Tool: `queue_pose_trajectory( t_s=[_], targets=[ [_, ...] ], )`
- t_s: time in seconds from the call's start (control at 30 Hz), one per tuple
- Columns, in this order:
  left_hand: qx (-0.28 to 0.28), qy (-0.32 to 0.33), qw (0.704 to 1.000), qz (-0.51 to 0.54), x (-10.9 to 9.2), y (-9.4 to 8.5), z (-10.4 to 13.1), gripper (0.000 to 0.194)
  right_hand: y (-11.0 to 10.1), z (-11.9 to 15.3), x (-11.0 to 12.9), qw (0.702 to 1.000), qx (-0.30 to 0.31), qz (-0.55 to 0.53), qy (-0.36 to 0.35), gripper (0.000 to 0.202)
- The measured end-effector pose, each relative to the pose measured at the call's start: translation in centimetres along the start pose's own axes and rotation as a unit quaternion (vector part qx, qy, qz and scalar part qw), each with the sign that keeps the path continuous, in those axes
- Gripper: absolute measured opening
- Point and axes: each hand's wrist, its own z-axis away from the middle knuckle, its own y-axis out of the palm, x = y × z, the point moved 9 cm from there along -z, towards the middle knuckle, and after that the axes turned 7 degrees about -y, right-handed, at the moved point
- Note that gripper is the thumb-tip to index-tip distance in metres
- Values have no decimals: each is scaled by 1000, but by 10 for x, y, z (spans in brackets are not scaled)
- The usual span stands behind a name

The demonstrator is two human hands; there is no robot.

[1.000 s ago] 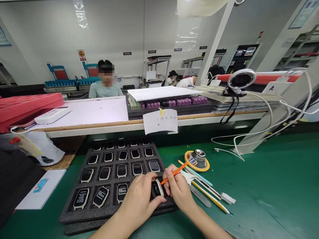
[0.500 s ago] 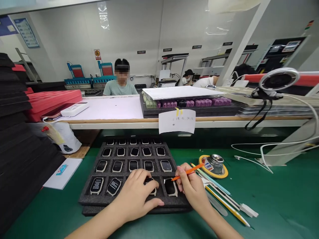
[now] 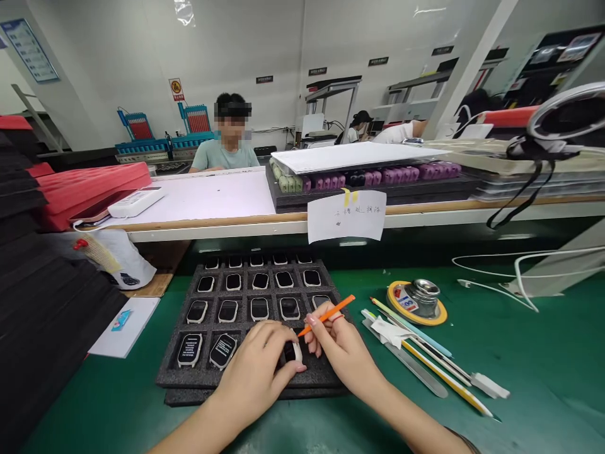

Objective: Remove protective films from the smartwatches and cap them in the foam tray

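Observation:
My left hand [image 3: 265, 356] reaches over the front row of a black foam tray [image 3: 172, 375]. Its thumb and fingers grip a smartwatch case [image 3: 293, 352] with a dark screen and pale frame, which looks tilted. Held like a pen in my right hand [image 3: 338, 343] is a slim orange pointed stick [image 3: 331, 312]; its tip is at the upper edge of that watch. Two front-row watches, one of them this watch [image 3: 190, 350], show white text. Several more dark-screened watches sit in the rows behind. My right hand hides the front-right compartment.
Right of the tray lie a grey metal spatula [image 3: 428, 378], a yellow-white brush [image 3: 451, 378] and a yellow tape roll [image 3: 394, 309] with a metal-topped jar [image 3: 425, 296]. Black foam stacks [image 3: 57, 328] rise at left. A shelf [image 3: 227, 230] crosses behind; a person [image 3: 229, 151] sits beyond.
My right hand has moved left with the orange stick, from the front-right watch to the one at my left hand. My left fingers have closed on that watch. The view has shifted slightly.

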Motion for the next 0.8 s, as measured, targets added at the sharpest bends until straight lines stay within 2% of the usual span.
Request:
queue_pose_trajectory(
  t_s=[0.1,0.2,0.33,0.4,0.67,0.8],
  targets=[
    [10,-37,999,13,6,0,-2,33,0,3,5,1000,5,26,-12,39],
    [14,-37,999,13,5,1,-2,34,3,4,9,999,13,43,-20,37],
    [-40,-53,997,-38,8,-11,0,42,4,4,12,998,19,58,-29,37],
    [-48,-55,995,-68,11,-16,2,39,4,3,12,997,17,63,-34,36],
    [11,59,988,-139,13,-35,17,23,-4,2,20,997,-23,42,-53,34],
    [19,80,983,-162,14,-38,24,24,24,-5,30,998,26,-25,-55,34]
  ],
)
